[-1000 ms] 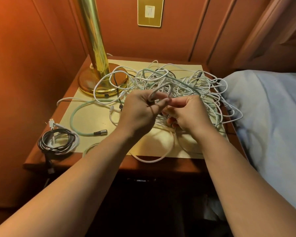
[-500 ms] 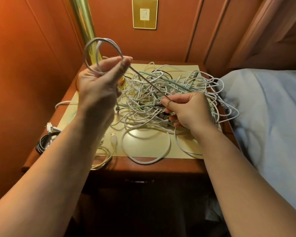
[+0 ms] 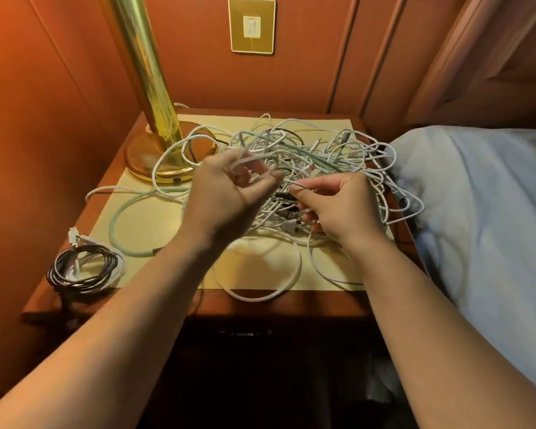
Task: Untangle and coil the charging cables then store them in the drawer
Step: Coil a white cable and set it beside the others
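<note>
A big tangle of white and pale green charging cables (image 3: 328,156) covers the back right of the nightstand (image 3: 279,301). My left hand (image 3: 226,193) hovers over its left side, fingers curled round small white cable loops, blurred by motion. My right hand (image 3: 341,202) sits just right of it and pinches a white cable strand between thumb and forefinger. A pale green cable (image 3: 118,218) curves across the mat on the left. A finished coil of black and white cables (image 3: 84,267) lies at the front left corner. The drawer front (image 3: 245,332) below is dark and closed.
A brass lamp (image 3: 149,97) with a round base stands at the back left, cables looped round the base. A beige mat (image 3: 155,221) covers the tabletop. A bed with a light sheet (image 3: 483,218) borders the right side. Wooden walls close in left and behind.
My left hand, raised high half a second ago with a cable loop, has dropped back down to the tangle beside my right hand. The right hand has stayed in place.
</note>
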Motion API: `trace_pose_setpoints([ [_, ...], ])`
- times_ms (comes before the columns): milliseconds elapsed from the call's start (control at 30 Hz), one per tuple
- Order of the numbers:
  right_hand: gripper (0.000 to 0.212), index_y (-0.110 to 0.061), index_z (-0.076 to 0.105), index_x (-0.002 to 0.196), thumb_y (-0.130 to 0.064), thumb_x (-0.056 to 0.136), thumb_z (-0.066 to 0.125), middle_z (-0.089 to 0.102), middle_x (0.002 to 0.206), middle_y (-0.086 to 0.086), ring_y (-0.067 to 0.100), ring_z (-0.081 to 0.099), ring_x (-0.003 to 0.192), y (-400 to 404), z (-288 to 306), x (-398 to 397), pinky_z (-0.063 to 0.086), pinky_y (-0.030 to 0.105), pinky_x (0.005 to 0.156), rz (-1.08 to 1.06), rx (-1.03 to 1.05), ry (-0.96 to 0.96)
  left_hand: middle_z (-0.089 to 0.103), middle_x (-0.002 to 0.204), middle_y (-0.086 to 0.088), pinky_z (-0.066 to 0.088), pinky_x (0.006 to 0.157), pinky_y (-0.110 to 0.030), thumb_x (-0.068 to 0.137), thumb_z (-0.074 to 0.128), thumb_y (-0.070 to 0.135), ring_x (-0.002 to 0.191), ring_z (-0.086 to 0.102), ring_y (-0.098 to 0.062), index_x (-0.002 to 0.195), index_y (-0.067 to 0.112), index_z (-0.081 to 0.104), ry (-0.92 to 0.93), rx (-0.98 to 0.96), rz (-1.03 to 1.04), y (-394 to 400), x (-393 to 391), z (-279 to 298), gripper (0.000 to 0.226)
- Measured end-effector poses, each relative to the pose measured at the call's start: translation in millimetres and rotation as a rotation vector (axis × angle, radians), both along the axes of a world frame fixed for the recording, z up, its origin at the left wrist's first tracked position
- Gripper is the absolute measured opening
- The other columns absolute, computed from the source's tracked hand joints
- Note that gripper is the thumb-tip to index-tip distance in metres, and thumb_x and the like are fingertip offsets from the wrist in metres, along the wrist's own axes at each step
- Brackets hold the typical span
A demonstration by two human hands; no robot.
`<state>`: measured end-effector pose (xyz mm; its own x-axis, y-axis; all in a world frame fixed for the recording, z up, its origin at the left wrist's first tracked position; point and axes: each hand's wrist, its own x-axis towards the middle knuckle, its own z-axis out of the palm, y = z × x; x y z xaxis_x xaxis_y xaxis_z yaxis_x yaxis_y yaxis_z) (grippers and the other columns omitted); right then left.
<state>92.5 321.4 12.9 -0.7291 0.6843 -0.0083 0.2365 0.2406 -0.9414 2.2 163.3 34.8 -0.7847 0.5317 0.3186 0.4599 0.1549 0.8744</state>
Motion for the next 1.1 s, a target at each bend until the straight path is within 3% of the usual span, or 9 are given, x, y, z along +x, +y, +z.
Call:
trace_pose_setpoints([
  [167, 0.009, -0.025, 0.083, 0.092, -0.019, 0.085, 0.086, 0.079, 0.075, -0.002, 0.020, 0.076, 0.065, 1.8, 0.2, -0.2, 0.066, 0.049, 0.070, 0.036, 0.030, -0.015, 0.075, 0.093, -0.002, 0.044, 0.060, -0.025, 0.093, 0.074, 0.031, 0.090, 0.066, -0.008, 0.127, 0.024, 0.071, 0.120, -0.150, 0.004, 17.0, 15.4, -26.1, 0.035],
  [333, 0.009, -0.026, 0.084, 0.091, -0.027, 0.083, 0.088, 0.078, 0.072, -0.002, 0.020, 0.073, 0.062, 6.8, -1.9, 0.9, 0.063, 0.044, 0.063, 0.056, 0.079, -0.037, 0.062, 0.068, 0.012, 0.039, 0.054, -0.029, 0.095, 0.070, 0.030, 0.060, 0.053, -0.005, 0.102, 0.025, 0.076, 0.231, -0.194, 0.066, 20.5, 12.3, -31.7, 0.011],
  [433, 0.011, -0.021, 0.083, 0.092, -0.028, 0.085, 0.087, 0.077, 0.070, 0.000, 0.019, 0.068, 0.055, 9.8, -2.7, 3.0, 0.054, 0.034, 0.055, 0.027, 0.050, -0.023, 0.070, 0.079, 0.008, 0.053, 0.060, -0.037, 0.092, 0.070, 0.021, 0.071, 0.064, -0.014, 0.097, 0.023, 0.075, 0.296, -0.147, 0.058, 16.9, 5.3, -26.9, 0.007],
  [533, 0.015, -0.021, 0.080, 0.087, -0.034, 0.084, 0.087, 0.077, 0.071, 0.001, 0.019, 0.070, 0.054, 14.7, -3.2, 6.9, 0.057, 0.034, 0.056, -0.025, 0.027, -0.038, 0.071, 0.085, 0.006, 0.057, 0.064, -0.030, 0.097, 0.069, 0.014, 0.077, 0.066, -0.001, 0.100, 0.013, 0.074, 0.321, 0.010, 0.038, 11.9, 5.7, -8.2, 0.006],
  [633, 0.014, -0.023, 0.079, 0.080, -0.032, 0.088, 0.084, 0.076, 0.068, 0.001, 0.017, 0.070, 0.054, 18.1, -6.9, 8.3, 0.058, 0.035, 0.057, -0.054, 0.054, -0.083, 0.068, 0.084, -0.002, 0.045, 0.063, -0.010, 0.101, 0.064, 0.015, 0.072, 0.058, 0.010, 0.095, 0.009, 0.068, 0.206, 0.230, 0.093, 1.4, 0.4, 15.3, 0.009],
  [767, 0.016, -0.024, 0.077, 0.077, -0.034, 0.090, 0.080, 0.075, 0.065, -0.002, 0.017, 0.071, 0.053, 13.3, -6.1, 7.3, 0.063, 0.043, 0.063, -0.071, 0.157, -0.121, 0.058, 0.066, 0.017, 0.042, 0.060, -0.019, 0.098, 0.069, 0.022, 0.060, 0.050, 0.002, 0.090, 0.023, 0.068, -0.019, 0.324, 0.088, -19.6, -21.3, 32.9, 0.008],
  [833, 0.011, -0.027, 0.077, 0.083, -0.033, 0.092, 0.077, 0.075, 0.067, -0.002, 0.017, 0.071, 0.053, 7.3, -0.2, 6.1, 0.063, 0.043, 0.064, -0.029, 0.186, -0.096, 0.055, 0.066, 0.008, 0.040, 0.057, -0.021, 0.096, 0.071, 0.025, 0.061, 0.048, -0.007, 0.090, 0.025, 0.068, -0.207, 0.317, 0.013, -25.3, -21.6, 34.2, 0.007],
  [900, 0.004, -0.028, 0.077, 0.095, -0.027, 0.094, 0.073, 0.076, 0.069, -0.002, 0.014, 0.068, 0.051, -3.1, 10.3, 5.4, 0.059, 0.038, 0.058, 0.088, 0.175, -0.037, 0.048, 0.069, -0.002, 0.040, 0.056, -0.021, 0.094, 0.069, 0.025, 0.063, 0.045, -0.011, 0.087, 0.025, 0.067, -0.312, 0.300, -0.042, -27.0, -17.7, 33.2, 0.007],
  [1100, 0.024, -0.006, 0.074, 0.118, -0.016, 0.096, 0.073, 0.072, 0.070, -0.001, 0.001, 0.060, 0.048, -34.5, 25.5, 5.3, 0.041, 0.016, 0.040, 0.422, -0.171, 0.104, 0.043, 0.058, 0.015, 0.029, 0.056, -0.026, 0.099, 0.061, 0.022, 0.055, 0.039, -0.003, 0.086, 0.023, 0.063, -0.400, 0.283, -0.136, -25.3, -14.0, 29.1, 0.014],
])
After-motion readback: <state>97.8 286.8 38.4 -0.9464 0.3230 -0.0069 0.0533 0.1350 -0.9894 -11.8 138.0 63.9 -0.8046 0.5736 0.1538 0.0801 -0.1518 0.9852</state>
